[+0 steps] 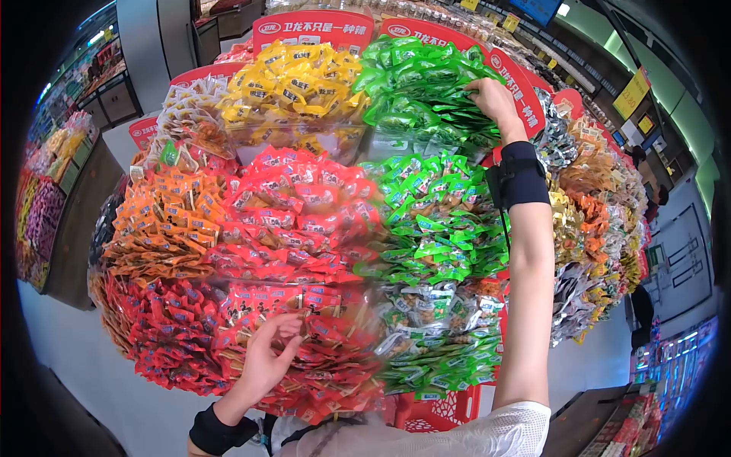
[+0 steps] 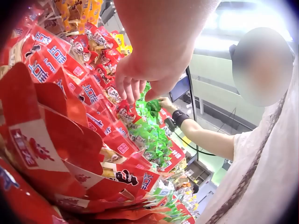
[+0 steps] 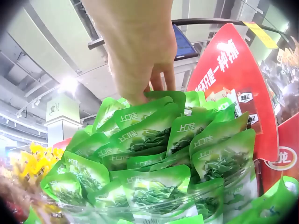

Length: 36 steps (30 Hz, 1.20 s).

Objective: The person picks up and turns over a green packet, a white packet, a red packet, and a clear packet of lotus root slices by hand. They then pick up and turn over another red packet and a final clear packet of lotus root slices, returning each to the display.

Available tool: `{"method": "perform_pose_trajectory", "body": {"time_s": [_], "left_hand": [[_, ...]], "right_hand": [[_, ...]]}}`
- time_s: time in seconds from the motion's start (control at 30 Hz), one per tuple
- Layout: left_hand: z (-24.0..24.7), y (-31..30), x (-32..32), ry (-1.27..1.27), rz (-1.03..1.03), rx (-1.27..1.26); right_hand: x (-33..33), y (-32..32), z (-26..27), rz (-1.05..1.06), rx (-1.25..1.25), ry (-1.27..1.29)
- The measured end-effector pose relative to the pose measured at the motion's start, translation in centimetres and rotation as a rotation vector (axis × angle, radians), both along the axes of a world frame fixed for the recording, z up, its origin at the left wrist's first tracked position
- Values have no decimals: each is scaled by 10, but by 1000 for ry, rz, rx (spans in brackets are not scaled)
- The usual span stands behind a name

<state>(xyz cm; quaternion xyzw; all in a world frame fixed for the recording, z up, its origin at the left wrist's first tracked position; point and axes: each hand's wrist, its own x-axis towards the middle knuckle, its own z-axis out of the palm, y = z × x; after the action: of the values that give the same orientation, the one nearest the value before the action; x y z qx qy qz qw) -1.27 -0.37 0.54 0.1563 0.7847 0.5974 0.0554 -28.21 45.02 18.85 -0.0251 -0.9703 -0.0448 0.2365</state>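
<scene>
My right hand (image 1: pixel 491 99) reaches to the far upper bin of green snack packets (image 1: pixel 426 76). The right wrist view shows that hand (image 3: pixel 145 70) from behind, thumb and fingers on the top edge of a green snack packet (image 3: pixel 170 97) amid the upright rows; its fingertips are partly hidden. Lower down, my left hand (image 1: pixel 268 358) hovers over the red snack packets (image 1: pixel 228 312), fingers loosely bent and thumb apart. Seen from the left wrist, nothing is between the fingers of that hand (image 2: pixel 149 77), and red packets (image 2: pixel 51 60) stand close beside it.
Yellow packets (image 1: pixel 297 76) fill the bin left of the green ones. Clear bin walls (image 1: pixel 304 137) divide the tiers. Red sign boards (image 1: pixel 312 29) rise behind, one (image 3: pixel 238 79) close to the right hand. A red basket (image 1: pixel 434 411) is below the front edge.
</scene>
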Motion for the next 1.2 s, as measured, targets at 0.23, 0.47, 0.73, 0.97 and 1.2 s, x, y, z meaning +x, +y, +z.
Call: {"method": "perform_pose_trajectory", "body": {"time_s": [0.23, 0.47, 0.73, 0.97, 1.2], "left_hand": [[-9, -11, -1, 38, 35, -33], [-8, -11, 14, 3, 62, -26], [-15, -44, 24, 110, 134, -139], [-24, -58, 27, 153, 133, -174], [-30, -74, 34, -7, 80, -1]], "right_hand": [[-2, -17, -6, -14, 150, 65], [-14, -17, -23, -113, 84, 78], [25, -51, 24, 40, -88, 401], [115, -103, 53, 315, -372, 588], [176, -127, 5, 294, -484, 425]]}}
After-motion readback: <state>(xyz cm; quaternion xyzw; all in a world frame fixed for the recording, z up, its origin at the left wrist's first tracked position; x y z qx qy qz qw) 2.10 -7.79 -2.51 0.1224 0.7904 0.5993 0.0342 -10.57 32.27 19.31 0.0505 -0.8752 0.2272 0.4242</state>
